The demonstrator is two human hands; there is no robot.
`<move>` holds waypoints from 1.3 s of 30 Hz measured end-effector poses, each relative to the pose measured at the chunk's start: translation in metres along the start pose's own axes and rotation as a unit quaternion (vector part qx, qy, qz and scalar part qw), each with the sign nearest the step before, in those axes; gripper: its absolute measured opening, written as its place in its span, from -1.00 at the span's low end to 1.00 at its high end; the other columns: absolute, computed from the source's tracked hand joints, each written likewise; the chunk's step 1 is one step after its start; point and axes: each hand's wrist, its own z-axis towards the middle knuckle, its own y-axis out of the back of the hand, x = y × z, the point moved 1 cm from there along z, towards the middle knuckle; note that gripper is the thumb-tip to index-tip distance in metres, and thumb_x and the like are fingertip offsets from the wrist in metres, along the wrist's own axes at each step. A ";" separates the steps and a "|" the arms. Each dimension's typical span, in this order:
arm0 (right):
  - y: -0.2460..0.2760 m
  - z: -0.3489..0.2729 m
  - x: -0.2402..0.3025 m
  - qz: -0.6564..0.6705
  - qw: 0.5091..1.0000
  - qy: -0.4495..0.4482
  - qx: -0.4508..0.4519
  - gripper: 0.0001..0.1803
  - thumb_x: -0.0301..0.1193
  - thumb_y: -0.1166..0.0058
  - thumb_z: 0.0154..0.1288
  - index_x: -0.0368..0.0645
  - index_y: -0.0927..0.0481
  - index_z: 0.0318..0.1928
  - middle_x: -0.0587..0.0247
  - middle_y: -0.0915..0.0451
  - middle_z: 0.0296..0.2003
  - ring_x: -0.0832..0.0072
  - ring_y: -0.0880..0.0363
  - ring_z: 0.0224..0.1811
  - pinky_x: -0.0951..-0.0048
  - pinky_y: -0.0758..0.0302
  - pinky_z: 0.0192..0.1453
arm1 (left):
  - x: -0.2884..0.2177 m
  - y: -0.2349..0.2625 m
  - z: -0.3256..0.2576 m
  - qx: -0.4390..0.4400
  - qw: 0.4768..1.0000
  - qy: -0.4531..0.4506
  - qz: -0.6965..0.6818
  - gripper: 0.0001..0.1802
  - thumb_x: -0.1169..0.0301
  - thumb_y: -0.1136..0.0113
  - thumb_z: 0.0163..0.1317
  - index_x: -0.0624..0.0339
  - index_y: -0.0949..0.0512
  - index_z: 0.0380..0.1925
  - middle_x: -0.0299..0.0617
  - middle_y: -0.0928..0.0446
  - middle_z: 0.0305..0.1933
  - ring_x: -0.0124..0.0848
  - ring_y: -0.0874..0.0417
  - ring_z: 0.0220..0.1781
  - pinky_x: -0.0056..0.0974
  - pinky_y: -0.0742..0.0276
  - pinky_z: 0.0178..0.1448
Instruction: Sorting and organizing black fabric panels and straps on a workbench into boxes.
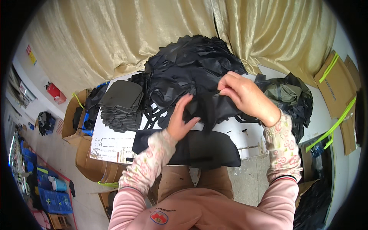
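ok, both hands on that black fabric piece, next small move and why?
Probably draw the black fabric piece free of the black heap toward the flat pieces near the table edge. The right hand pinches its top edge, the left hand is spread against it, and it still overlaps the heap.

Brown cardboard boxes (78, 126) left, flattened cartons (337, 86) right.

right hand (245, 96) pinching black fabric piece (209, 105), left hand (180, 120) spread beneath it, white table (111, 143)
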 end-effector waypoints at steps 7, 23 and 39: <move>0.024 0.038 0.080 -0.072 0.989 0.111 0.070 -0.91 -0.56 -0.11 0.13 -0.19 -0.46 -0.36 0.14 -0.46 -0.41 0.10 -0.54 -0.40 0.23 -0.44 -0.40 | -0.061 0.051 0.068 0.341 0.868 0.078 -0.352 -0.38 0.63 -0.36 0.03 0.29 -0.40 0.14 -0.31 -0.47 0.11 -0.57 -0.43 0.12 -0.37 -0.34 0.24; 0.024 -0.004 -0.006 -0.159 0.984 -0.003 0.076 -0.76 -0.27 -0.26 0.09 -0.18 -0.58 -0.45 0.18 -0.50 -0.48 0.14 -0.51 -0.43 0.26 -0.43 -0.32 | 0.020 0.173 -0.038 0.418 0.824 0.335 -0.182 -0.72 0.56 -0.33 0.13 0.36 -0.52 -0.16 -0.35 -0.60 -0.22 -0.61 -0.56 -0.16 -0.43 -0.50 -0.02; -0.088 -0.187 -0.011 -0.111 0.988 -0.064 0.082 -0.83 -0.61 -0.12 -0.06 -0.13 -0.59 -0.38 0.24 -0.42 -0.45 0.28 -0.46 -0.31 0.30 -0.37 -0.23 | 0.040 0.178 -0.181 -0.002 0.945 0.143 0.294 -0.68 0.74 -0.13 -0.09 0.19 -0.60 -0.30 -0.08 -0.56 -0.19 -0.13 -0.58 -0.09 -0.20 -0.50 0.02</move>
